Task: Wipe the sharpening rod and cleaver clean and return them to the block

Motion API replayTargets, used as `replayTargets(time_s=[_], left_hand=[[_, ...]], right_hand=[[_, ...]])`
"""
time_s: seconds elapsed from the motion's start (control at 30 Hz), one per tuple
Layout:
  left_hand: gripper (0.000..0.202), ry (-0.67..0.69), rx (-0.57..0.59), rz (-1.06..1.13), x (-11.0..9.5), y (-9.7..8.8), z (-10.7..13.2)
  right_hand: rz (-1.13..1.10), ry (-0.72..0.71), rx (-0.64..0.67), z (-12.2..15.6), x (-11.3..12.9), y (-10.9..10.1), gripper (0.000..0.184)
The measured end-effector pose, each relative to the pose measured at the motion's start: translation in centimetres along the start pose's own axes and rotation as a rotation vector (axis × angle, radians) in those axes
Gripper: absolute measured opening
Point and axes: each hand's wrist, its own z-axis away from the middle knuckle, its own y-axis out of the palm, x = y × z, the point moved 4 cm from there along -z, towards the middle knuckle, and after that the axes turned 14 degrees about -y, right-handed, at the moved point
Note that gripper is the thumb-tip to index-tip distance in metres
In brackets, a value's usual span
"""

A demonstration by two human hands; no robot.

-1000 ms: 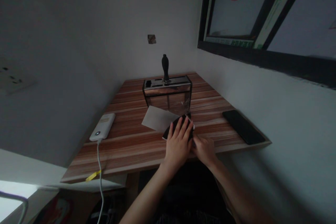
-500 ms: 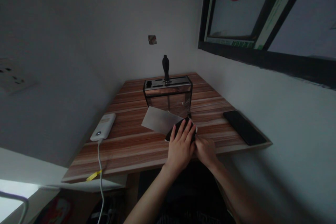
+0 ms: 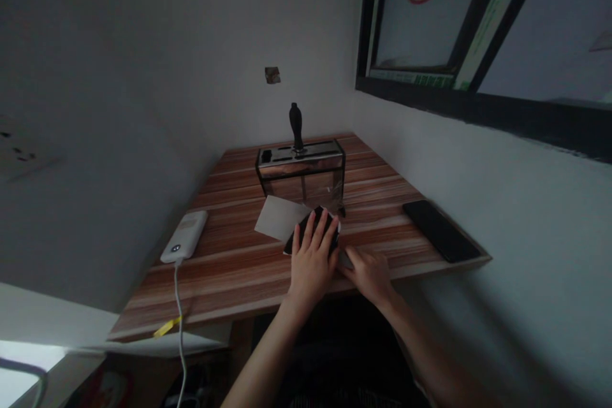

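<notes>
A pale, flat rectangular sheet [image 3: 278, 218] lies slantwise on the wooden table in front of a clear-sided box. Across its nearer part rests a black flat piece with a light edge [image 3: 292, 243]; its kind is unclear. My left hand [image 3: 312, 259] lies flat on the black piece, fingers stretched and slightly spread. Just to the right, my right hand [image 3: 370, 273] has curled fingers, thumb and forefinger pinched at the sheet's near right end. A small greyish bit of the sheet shows between the hands, while the rest there is hidden.
The box [image 3: 303, 166] has a metal top and an upright black handle [image 3: 296, 127]. A white power bank [image 3: 185, 236] with a cable [image 3: 179, 306] is at left, near yellow tape [image 3: 167, 326]. A black phone [image 3: 442, 229] lies by the right edge, below a dark-framed window [image 3: 430, 92].
My left hand and the black piece have slid left along the sheet, covering more of it. A gap has opened between my hands. The whole view has shifted slightly.
</notes>
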Motion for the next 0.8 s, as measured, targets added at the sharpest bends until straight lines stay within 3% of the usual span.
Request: replayTargets(time_s=[0.23, 0.5, 0.8], left_hand=[[0.055, -0.122, -0.077, -0.015, 2.9, -0.7, -1.6], [0.054, -0.222, -0.144, -0.014, 6.7, -1.6, -3.2], [0.052, -0.256, -0.177, 0.035, 8.0, -1.8, -3.4]], right_hand=[[-0.012, 0.004, -0.02, -0.1, 0.0, 0.1, 0.012], [0.017, -0.003, -0.059, -0.1, 0.1, -0.2, 0.022], [0.026, -0.026, -0.054, -0.2, 0.2, -0.3, 0.02]])
